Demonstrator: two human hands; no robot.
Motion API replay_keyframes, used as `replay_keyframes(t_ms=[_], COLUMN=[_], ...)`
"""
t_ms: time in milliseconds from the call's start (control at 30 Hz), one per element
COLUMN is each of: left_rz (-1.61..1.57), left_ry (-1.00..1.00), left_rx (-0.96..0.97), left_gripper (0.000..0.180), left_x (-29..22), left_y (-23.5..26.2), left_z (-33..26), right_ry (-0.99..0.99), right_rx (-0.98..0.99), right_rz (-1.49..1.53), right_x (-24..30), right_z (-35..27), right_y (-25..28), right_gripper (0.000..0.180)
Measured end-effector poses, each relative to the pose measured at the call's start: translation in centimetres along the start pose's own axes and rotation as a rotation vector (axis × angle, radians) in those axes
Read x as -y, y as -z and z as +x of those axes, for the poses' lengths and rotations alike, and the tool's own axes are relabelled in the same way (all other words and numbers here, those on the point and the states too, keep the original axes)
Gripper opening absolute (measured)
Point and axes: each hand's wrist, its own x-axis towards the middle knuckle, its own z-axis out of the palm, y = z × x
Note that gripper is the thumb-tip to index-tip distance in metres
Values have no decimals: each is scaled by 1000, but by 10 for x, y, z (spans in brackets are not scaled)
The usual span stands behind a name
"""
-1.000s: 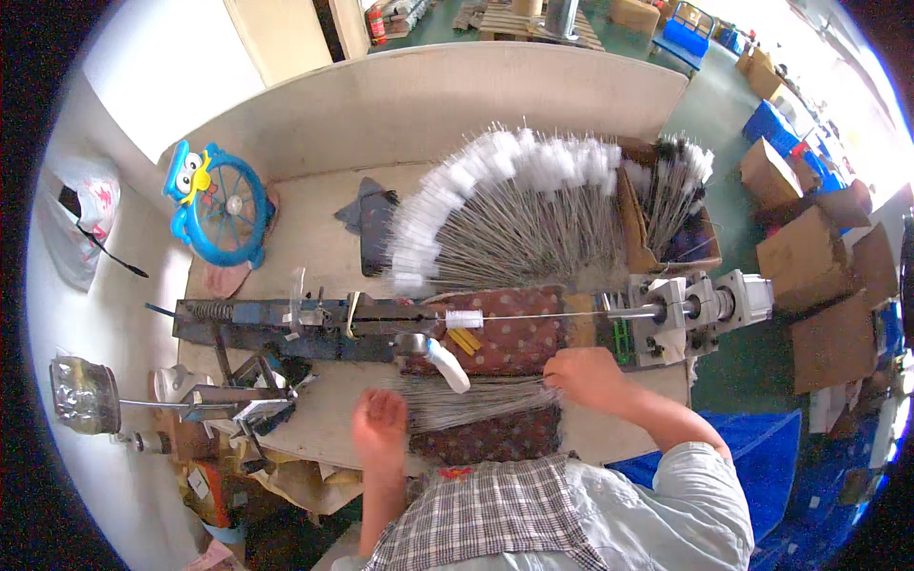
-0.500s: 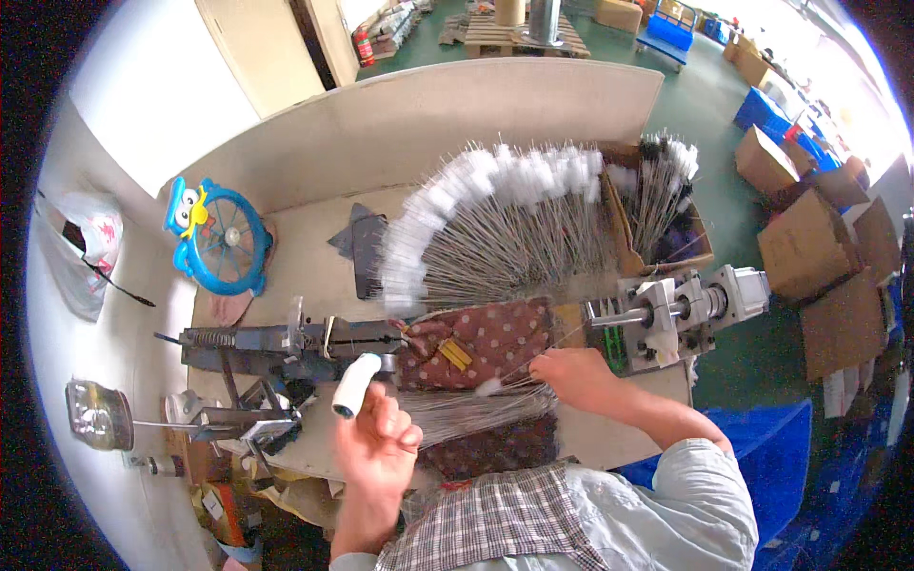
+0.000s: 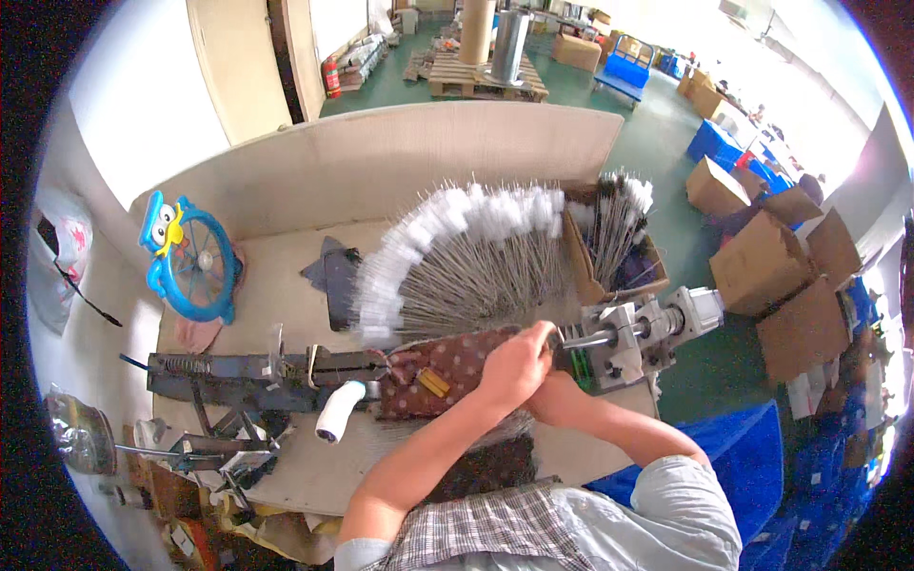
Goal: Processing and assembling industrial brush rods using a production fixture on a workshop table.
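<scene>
My left hand [image 3: 515, 369] reaches across to the right, its fingers curled at the rod end of a metal clamp-and-shaft device [image 3: 624, 341]. Just below it and touching it, my right hand [image 3: 562, 400] is closed too. Whatever the fingers of either hand hold is hidden. Under my left wrist lies a brown polka-dot cloth [image 3: 457, 366] with small yellow strips [image 3: 433, 383] on it. Thin wires show partly beneath my forearms. Beyond the cloth, many white-tufted wire brushes [image 3: 476, 257] lie fanned out.
A white curved handle [image 3: 340, 411] juts from the dark bench fixture [image 3: 238, 374] at left. Behind it stands a blue round toy-like fan [image 3: 195, 257]. A carton [image 3: 617, 285] of dark and white brushes sits at back right. Blue sheeting [image 3: 733, 466] hangs at the right edge.
My left hand has left the area by the white handle and moved right to join my right hand at the metal rod. The view has shifted, showing more of the room behind.
</scene>
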Motion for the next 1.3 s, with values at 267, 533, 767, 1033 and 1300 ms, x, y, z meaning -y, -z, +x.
replay_keyframes(t_ms=[267, 533, 767, 1033, 1300], left_rz=[782, 728, 524, -57, -1544], left_ry=[-485, -471, -572, -399, 648], left_rx=[103, 85, -8, 31, 140], left_gripper=[4, 23, 23, 31, 34], left_x=[15, 40, -23, -28, 27], left_y=[1, 32, 80, 74, 6], left_z=[63, 44, -20, -61, -6], right_ry=[52, 164, 244, -197, 15], right_rx=[-41, -179, -519, -921, -534], right_rz=[162, 93, -189, -3, 29], right_x=[-14, -18, -38, -76, -51], right_z=[-11, -26, -51, -61, 1], right_y=[12, 36, 103, 170, 98], right_gripper=[23, 24, 13, 22, 18])
